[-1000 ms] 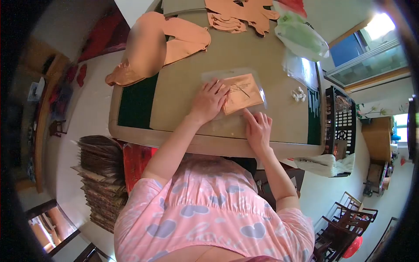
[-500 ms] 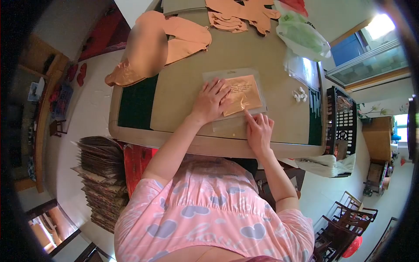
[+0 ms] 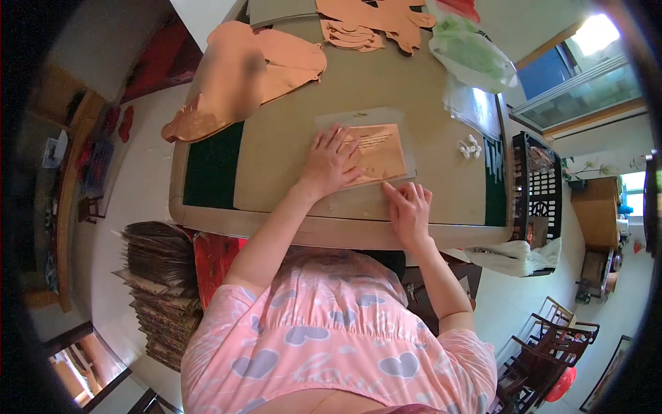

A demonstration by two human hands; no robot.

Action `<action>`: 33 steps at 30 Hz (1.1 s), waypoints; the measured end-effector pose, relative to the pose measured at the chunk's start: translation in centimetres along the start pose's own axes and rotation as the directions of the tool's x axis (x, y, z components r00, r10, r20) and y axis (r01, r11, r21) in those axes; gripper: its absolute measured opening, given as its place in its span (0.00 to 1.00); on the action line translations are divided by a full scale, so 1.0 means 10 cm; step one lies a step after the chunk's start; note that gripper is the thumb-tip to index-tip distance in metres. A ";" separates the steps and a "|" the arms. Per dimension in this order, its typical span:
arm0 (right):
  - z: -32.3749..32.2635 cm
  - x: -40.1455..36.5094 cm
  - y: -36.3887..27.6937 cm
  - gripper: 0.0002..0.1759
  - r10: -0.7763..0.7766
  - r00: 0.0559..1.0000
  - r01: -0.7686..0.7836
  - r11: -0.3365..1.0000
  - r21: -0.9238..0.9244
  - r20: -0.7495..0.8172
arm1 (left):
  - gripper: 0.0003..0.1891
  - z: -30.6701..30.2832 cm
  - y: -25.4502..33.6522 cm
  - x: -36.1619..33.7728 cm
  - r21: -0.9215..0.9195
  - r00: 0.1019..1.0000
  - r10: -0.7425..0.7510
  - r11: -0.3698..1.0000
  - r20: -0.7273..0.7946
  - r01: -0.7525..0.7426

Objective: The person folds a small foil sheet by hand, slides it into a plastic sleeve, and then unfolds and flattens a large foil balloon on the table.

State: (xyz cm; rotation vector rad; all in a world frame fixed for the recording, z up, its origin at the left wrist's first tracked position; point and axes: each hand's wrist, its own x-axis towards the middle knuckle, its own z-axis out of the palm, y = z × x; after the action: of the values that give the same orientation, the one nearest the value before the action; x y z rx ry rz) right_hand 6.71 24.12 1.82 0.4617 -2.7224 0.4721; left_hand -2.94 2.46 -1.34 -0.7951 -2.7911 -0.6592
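A clear plastic bag [image 3: 408, 138] with a hang hole at its top edge lies flat on the table. Inside it shows a folded copper-coloured foil piece [image 3: 386, 155], with lines of print near the top. My left hand [image 3: 329, 162] rests palm down on the left part of the bag, fingers spread. At the bag's lower edge, my right hand [image 3: 412, 207] touches with one outstretched digit while its other fingers are bent; I see nothing held in it.
Flat copper-coloured foil shapes [image 3: 293, 58] lie at the back left, with more foil pieces [image 3: 352, 34] at the back. Plastic bags [image 3: 472, 107], small white items [image 3: 469, 146] and a black crate [image 3: 538, 179] are at the right. Stacked cardboard [image 3: 160, 276] stands left below the table.
My right digit has moved from the foil's lower part to the bag's lower edge. The foil looks flatter and the bag slightly turned. My left hand stays on it, with its thumb spread.
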 end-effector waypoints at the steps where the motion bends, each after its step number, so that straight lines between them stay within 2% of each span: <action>1: -0.02 -0.03 0.10 0.18 -0.001 1.000 0.001 1.000 0.006 -0.013 | 0.34 -0.01 0.00 0.00 0.010 1.000 -0.012 1.000 0.018 0.012; 4: -0.03 -0.12 0.80 0.11 0.280 0.935 -0.296 0.954 -0.043 -0.216 | 0.34 0.01 0.00 0.02 -0.025 1.000 -0.013 1.000 0.028 0.014; 6: -0.20 -0.08 1.38 0.06 0.529 0.778 -0.535 0.841 0.082 -0.339 | 0.34 0.03 0.00 0.00 -0.036 0.999 -0.014 0.999 0.036 0.015; 8: -0.39 -0.14 1.91 0.09 0.562 0.710 -0.645 0.761 -0.070 -0.425 | 0.34 0.02 0.00 0.01 -0.001 0.999 -0.022 1.000 0.050 0.022; 11: -0.41 -0.33 2.51 0.11 0.626 0.606 -0.770 0.617 -0.164 -0.490 | 0.33 0.04 -0.03 0.02 0.001 1.000 0.015 1.000 0.001 -0.015; 14: -0.46 -0.37 2.66 0.12 0.709 0.585 -0.789 0.610 -0.074 -0.395 | 0.34 -0.04 0.02 0.01 0.050 0.999 -0.009 0.999 0.051 0.006; 15: -0.48 -0.35 2.60 0.12 0.703 0.585 -0.777 0.628 -0.032 -0.405 | 0.34 -0.07 0.03 -0.01 0.048 0.998 -0.009 0.999 0.056 0.006; 18: -0.54 -0.20 2.11 0.10 0.631 0.700 -0.619 0.770 0.157 -0.335 | 0.33 -0.13 0.04 0.03 0.044 0.999 0.003 0.999 0.042 -0.005; 20: -0.39 -0.24 1.66 0.05 0.472 0.881 -0.445 0.848 0.287 -0.030 | 0.32 -0.11 0.03 0.00 0.042 0.999 0.019 0.999 0.026 -0.020; 22: -0.47 -0.13 0.93 0.05 0.338 0.880 -0.443 0.837 0.321 0.334 | 0.32 -0.11 0.03 0.01 0.049 1.000 0.017 0.999 0.024 -0.018; 25: -0.40 -0.14 0.68 0.05 0.395 0.897 -0.435 0.870 0.231 0.201 | 0.32 -0.09 0.03 -0.01 0.039 1.000 0.021 0.999 0.009 -0.021; 28: -0.34 -0.17 0.62 0.05 0.469 0.877 -0.476 0.823 0.309 0.100 | 0.32 -0.08 0.01 0.00 0.027 1.000 0.024 0.999 -0.002 -0.024; 33: -0.28 -0.17 0.48 0.06 0.629 0.776 -0.581 0.740 0.340 -0.043 | 0.31 -0.07 0.02 -0.01 0.007 1.000 0.013 1.000 -0.018 -0.013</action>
State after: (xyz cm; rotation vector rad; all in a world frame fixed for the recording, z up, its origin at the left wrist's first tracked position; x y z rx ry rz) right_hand 7.17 29.87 2.38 -0.4222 -2.5943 1.0647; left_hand -2.70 2.26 -0.64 -0.8016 -2.7675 -0.6516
